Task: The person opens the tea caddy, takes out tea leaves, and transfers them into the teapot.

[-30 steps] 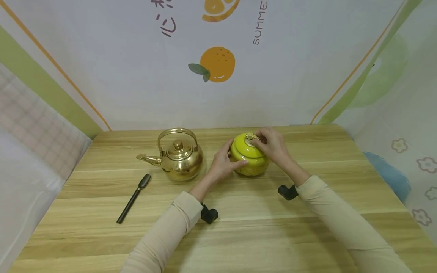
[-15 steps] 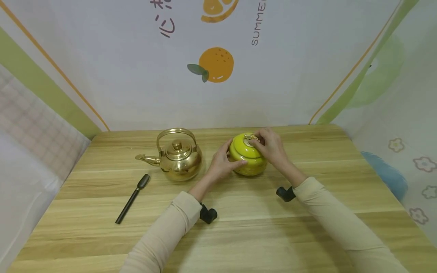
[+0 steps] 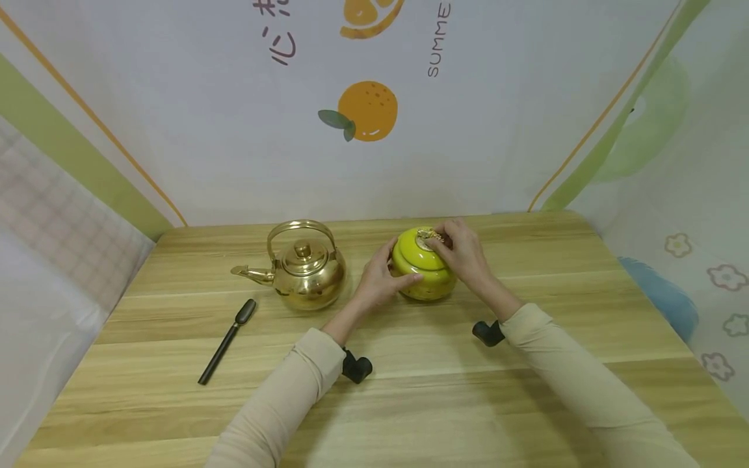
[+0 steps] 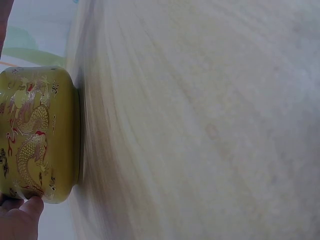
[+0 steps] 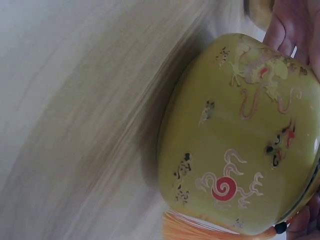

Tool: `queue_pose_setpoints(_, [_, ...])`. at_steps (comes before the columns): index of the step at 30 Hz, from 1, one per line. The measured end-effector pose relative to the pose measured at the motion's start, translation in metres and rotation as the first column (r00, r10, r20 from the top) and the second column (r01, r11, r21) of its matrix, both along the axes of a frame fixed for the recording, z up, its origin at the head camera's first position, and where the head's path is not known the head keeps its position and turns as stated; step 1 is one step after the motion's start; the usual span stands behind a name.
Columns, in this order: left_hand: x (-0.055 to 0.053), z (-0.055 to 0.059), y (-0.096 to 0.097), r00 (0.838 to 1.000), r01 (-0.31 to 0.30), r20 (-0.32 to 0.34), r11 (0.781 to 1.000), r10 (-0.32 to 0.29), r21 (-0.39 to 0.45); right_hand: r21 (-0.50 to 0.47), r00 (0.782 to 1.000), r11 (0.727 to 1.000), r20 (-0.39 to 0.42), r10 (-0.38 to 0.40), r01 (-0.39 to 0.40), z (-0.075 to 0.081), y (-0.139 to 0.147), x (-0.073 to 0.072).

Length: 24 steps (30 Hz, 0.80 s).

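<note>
A round, glossy yellow lidded jar (image 3: 430, 284) stands upright on the wooden table. My left hand (image 3: 377, 279) holds its left side, the thumb across the front and the fingers behind. At the top, my right hand (image 3: 463, 252) pinches the gold ornamental knob (image 3: 432, 235) of the lid (image 3: 418, 255), which sits on the jar. Gold and red dragon designs cover the jar's wall (image 4: 37, 130) in the left wrist view. The right wrist view shows an orange tassel (image 5: 192, 227) beside the jar. Fingertips behind the jar are hidden in the head view.
Left of the jar stands a shiny brass teapot (image 3: 310, 281), its spout pointing left and its hoop handle raised. A dark, long-handled scoop (image 3: 228, 342) lies in front of the spout. Behind the table (image 3: 421, 403) hangs a white curtain (image 3: 480, 130) with fruit prints.
</note>
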<state>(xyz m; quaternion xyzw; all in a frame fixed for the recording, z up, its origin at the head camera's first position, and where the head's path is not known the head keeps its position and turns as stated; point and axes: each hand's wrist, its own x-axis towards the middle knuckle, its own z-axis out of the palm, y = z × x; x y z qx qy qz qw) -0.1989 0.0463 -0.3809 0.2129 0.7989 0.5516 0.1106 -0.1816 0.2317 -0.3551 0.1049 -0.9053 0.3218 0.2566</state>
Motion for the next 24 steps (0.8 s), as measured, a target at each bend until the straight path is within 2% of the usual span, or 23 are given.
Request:
queue_pose_setpoints(15, [-0.002, -0.003, 0.0, 1.0, -0.002, -0.002, 1.0, 0.002, -0.009, 0.001, 1.0, 1.0, 0.025, 0.011, -0.011, 0.001, 0.001, -0.001])
queue_pose_setpoints(19, [-0.001, -0.005, 0.0, 1.0, 0.007, 0.012, 1.0, -0.007, -0.03, -0.041, 0.996, 0.998, 0.079, 0.051, -0.047, 0.001, 0.008, 0.001])
queue_pose_setpoints(24, [-0.002, -0.005, -0.002, 1.0, 0.005, -0.002, 0.997, -0.005, -0.08, -0.165, 0.98, 0.984, 0.175, 0.092, -0.063, 0.001, 0.021, 0.01])
